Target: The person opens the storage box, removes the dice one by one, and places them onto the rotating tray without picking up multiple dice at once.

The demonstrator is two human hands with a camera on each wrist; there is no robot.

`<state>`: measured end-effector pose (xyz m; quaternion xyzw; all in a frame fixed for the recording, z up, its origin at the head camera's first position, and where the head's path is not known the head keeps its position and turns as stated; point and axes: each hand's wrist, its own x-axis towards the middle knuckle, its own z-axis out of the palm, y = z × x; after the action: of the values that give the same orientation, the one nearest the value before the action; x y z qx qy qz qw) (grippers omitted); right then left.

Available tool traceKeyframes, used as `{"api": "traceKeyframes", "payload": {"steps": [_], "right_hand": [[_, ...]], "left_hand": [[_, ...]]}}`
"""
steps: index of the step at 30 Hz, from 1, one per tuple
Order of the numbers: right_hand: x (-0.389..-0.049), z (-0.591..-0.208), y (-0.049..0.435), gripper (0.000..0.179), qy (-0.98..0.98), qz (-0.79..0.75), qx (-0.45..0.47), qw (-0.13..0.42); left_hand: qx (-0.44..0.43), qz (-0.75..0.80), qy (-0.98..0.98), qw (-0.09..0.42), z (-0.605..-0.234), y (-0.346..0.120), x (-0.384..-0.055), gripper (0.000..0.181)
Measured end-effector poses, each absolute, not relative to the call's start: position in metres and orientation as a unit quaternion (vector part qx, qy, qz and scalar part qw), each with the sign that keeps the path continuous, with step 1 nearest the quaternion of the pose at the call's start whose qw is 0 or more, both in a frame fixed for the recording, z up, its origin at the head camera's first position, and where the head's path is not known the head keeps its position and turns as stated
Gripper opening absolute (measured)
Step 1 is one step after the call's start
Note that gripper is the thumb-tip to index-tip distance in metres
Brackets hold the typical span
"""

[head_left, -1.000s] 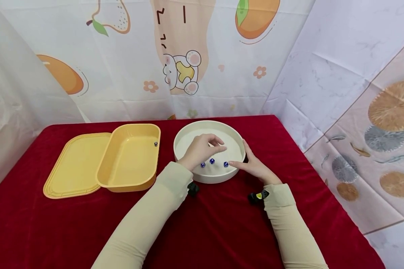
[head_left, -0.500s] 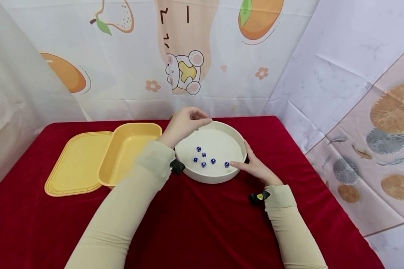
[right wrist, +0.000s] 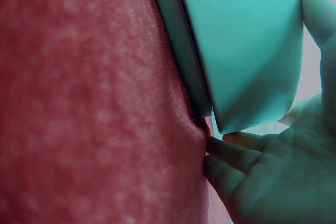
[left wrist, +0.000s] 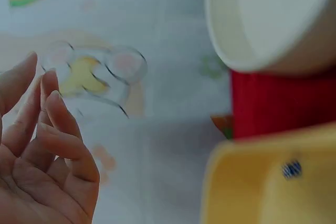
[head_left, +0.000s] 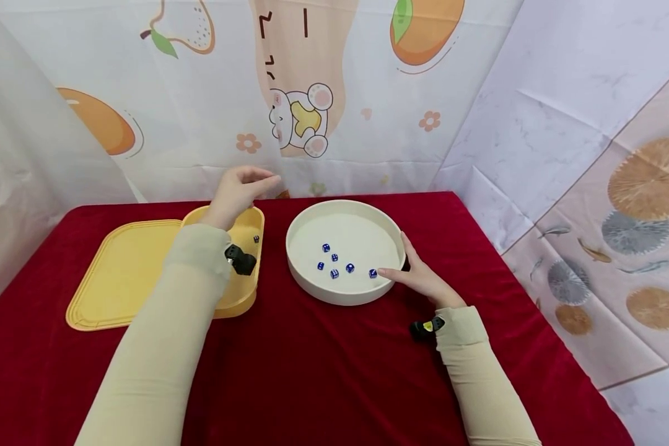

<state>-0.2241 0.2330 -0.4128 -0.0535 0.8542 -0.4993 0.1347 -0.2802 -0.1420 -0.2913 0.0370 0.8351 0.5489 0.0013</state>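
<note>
My left hand (head_left: pixel 236 197) is raised over the far part of a yellow box (head_left: pixel 235 305). In the left wrist view, the fingers (left wrist: pixel 68 145) are bent loosely and nothing shows between them. One blue die (head_left: pixel 256 239) lies inside that box. My right hand (head_left: pixel 424 279) grips the right side of a round white tray (head_left: pixel 357 230), thumb over the rim and the other fingers along the outer wall, as the right wrist view also shows. Several blue dice (head_left: pixel 350 268) are scattered on the tray's floor, the rightmost close to my thumb tip.
A yellow lid (head_left: pixel 128 266) lies to the left, partly beneath the box. Everything stands on a red cloth (head_left: pixel 334 371) covering the table. A printed curtain (head_left: pixel 201 124) hangs behind the far edge.
My left hand has moved left from above the white tray to above the yellow box. Dice that it hid before now show in the tray. The right hand stays at the rim.
</note>
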Motion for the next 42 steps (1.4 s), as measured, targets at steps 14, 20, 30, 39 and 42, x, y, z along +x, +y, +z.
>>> {"api": "traceKeyframes", "payload": {"steps": [14,20,30,39,42], "right_hand": [[-0.225,-0.414,0.233,0.113,0.851,-0.504,-0.053,0.139],[-0.226,-0.413,0.233,0.112,0.851,-0.503,-0.058,0.136],[-0.225,-0.412,0.23,0.112,0.847,-0.509,-0.061,0.139],[-0.224,-0.411,0.233,0.113,0.849,-0.508,-0.058,0.135],[-0.224,-0.411,0.233,0.113,0.848,-0.509,-0.059,0.134]], "left_hand": [[-0.05,0.521,0.849,0.077,-0.35,-0.182,-0.283,0.049],[-0.07,0.524,0.841,0.116,-0.373,-0.19,-0.285,0.05],[-0.048,0.501,0.856,0.116,-0.393,-0.195,-0.281,0.05],[-0.037,0.482,0.868,0.11,-0.402,-0.192,-0.287,0.048],[-0.029,0.475,0.872,0.112,-0.405,-0.19,-0.287,0.045]]}}
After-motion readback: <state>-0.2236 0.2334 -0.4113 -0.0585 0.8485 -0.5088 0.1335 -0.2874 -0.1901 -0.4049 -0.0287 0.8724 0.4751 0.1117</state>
